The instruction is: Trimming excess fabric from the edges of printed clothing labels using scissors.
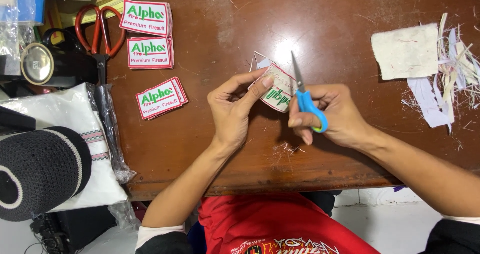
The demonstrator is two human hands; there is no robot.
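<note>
My left hand [235,109] pinches a white embroidered patch [280,86] with a red border and green lettering, held just above the brown wooden table [320,29]. My right hand [332,114] grips small blue-handled scissors [305,96], with the blades pointing away from me along the patch's right edge. Thread scraps [287,149] lie on the table below my hands.
Three stacks of matching patches [150,51] lie at the left, beside red-handled scissors [100,31]. A white fabric piece [406,51] and trimmed offcuts [450,79] sit at the right. A black knitted cap [40,171] and wrapped white cloth [75,109] lie left of the table.
</note>
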